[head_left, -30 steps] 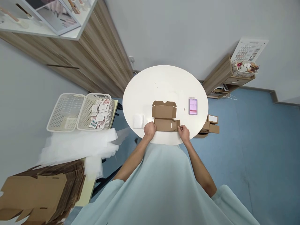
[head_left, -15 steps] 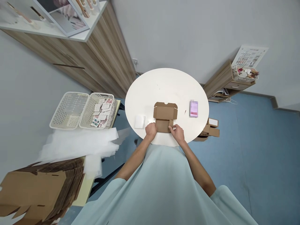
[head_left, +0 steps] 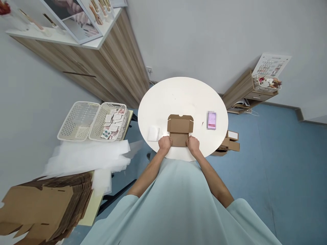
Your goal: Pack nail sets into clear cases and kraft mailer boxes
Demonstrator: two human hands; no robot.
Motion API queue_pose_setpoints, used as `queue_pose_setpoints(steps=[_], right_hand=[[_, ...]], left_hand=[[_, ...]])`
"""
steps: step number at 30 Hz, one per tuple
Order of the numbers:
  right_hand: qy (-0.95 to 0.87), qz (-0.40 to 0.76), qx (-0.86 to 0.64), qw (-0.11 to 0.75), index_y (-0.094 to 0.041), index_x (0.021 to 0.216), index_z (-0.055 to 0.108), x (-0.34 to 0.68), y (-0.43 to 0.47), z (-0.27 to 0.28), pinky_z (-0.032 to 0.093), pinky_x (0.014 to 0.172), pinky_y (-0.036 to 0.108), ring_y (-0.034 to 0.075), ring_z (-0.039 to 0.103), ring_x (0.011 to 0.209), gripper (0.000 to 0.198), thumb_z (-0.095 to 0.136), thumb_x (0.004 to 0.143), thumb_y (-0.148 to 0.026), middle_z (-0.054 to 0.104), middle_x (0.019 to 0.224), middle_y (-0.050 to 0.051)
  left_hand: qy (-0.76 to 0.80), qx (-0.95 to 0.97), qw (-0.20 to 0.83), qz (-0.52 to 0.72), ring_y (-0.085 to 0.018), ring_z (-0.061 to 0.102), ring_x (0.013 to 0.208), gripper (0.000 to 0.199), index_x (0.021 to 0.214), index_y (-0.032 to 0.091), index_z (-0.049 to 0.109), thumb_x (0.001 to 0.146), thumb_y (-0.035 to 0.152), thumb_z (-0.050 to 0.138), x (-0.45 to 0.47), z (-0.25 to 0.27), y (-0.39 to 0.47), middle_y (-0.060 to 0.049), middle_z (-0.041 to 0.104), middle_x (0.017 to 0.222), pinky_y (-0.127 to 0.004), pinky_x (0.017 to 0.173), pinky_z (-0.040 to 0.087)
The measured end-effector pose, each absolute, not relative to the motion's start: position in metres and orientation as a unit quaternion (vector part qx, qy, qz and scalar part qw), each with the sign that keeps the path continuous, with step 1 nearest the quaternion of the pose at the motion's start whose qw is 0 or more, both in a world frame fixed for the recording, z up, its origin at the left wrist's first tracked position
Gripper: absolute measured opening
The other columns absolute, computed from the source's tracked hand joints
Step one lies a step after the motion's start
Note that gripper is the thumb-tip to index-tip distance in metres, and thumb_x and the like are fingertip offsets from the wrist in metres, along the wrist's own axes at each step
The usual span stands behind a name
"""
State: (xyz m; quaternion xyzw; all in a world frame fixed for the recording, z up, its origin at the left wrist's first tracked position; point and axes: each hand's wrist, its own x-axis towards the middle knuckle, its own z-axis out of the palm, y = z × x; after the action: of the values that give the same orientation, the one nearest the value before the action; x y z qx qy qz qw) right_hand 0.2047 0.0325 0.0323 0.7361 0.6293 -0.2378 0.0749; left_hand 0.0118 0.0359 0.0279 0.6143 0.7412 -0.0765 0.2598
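A small brown cardboard box (head_left: 179,139) lies on the white oval table (head_left: 178,92) close to my body, its lid raised and leaning away from me. My left hand (head_left: 165,144) is closed on the box's left side wall. On the opposite side, my right hand (head_left: 193,144) grips the right wall, fingers curled over its edge. The inside of the box shows bare cardboard. Left of my left hand is a folded white, translucent packet (head_left: 153,133). To the right, a pink-purple rectangular item (head_left: 211,120) is blurred out.
Two white plastic baskets (head_left: 79,120) stand at the left, the nearer one holding small printed packets (head_left: 113,122). White foam sheets (head_left: 89,156) and stacked flat cardboard (head_left: 38,207) lie below them. Brown boxes (head_left: 233,141) sit low at the right. A wooden cabinet (head_left: 120,64) rises behind left.
The right side flap, which stuck inward under my right fingers, is now folded against the wall. My right hand has closed around that side. The view has shifted slightly.
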Motion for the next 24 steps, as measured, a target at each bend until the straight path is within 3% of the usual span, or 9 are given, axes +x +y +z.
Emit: queue_pose_setpoints(steps=[4, 9, 14, 18, 24], right_hand=[[0.629, -0.243, 0.733, 0.089, -0.008, 0.115, 0.069, 0.203, 0.029, 0.034, 0.05, 0.082, 0.036, 0.032, 0.075, 0.1, 0.029, 0.043, 0.108, -0.02, 0.075, 0.107, 0.024], [0.623, -0.236, 0.74, 0.089, -0.01, 0.11, 0.067, 0.213, 0.022, 0.041, 0.047, 0.076, 0.032, 0.03, 0.074, 0.097, 0.037, 0.048, 0.111, -0.042, 0.076, 0.1, 0.02], [0.605, -0.253, 0.754, 0.047, -0.016, 0.101, 0.066, 0.229, 0.015, 0.056, 0.04, 0.07, 0.03, 0.027, 0.073, 0.088, 0.038, 0.048, 0.111, -0.047, 0.075, 0.092, 0.014], [0.592, -0.272, 0.759, 0.023, -0.019, 0.096, 0.066, 0.233, 0.012, 0.061, 0.035, 0.064, 0.03, 0.025, 0.071, 0.084, 0.033, 0.051, 0.11, -0.045, 0.075, 0.088, 0.011], [0.583, -0.291, 0.758, 0.004, -0.02, 0.092, 0.066, 0.233, 0.01, 0.063, 0.034, 0.064, 0.03, 0.024, 0.07, 0.081, 0.031, 0.053, 0.109, -0.043, 0.075, 0.086, 0.01]], left_hand=[[0.74, 0.615, 0.263, -0.076, -0.034, 0.074, 0.102, 0.038, 0.102, 0.014, 0.079, 0.104, 0.032, 0.047, 0.007, 0.028, 0.034, -0.02, 0.077, 0.105, -0.039, 0.081, 0.052], [0.755, 0.597, 0.271, 0.006, -0.032, 0.072, 0.101, 0.045, 0.103, 0.019, 0.074, 0.104, 0.056, 0.048, -0.016, 0.027, 0.027, -0.015, 0.075, 0.106, -0.039, 0.085, 0.052], [0.84, 0.495, 0.18, 0.125, -0.034, 0.064, 0.122, 0.036, 0.123, 0.016, 0.063, 0.098, 0.042, 0.062, -0.069, 0.019, 0.034, -0.019, 0.066, 0.13, -0.041, 0.099, 0.049], [0.873, 0.427, 0.21, 0.106, -0.038, 0.061, 0.125, 0.051, 0.122, 0.014, 0.06, 0.085, 0.045, 0.08, -0.098, 0.008, 0.046, -0.02, 0.068, 0.126, -0.045, 0.105, 0.046], [0.867, 0.421, 0.242, 0.109, -0.033, 0.067, 0.117, 0.051, 0.113, 0.018, 0.059, 0.079, 0.044, 0.087, -0.102, 0.002, 0.054, -0.015, 0.073, 0.119, -0.04, 0.1, 0.048]])
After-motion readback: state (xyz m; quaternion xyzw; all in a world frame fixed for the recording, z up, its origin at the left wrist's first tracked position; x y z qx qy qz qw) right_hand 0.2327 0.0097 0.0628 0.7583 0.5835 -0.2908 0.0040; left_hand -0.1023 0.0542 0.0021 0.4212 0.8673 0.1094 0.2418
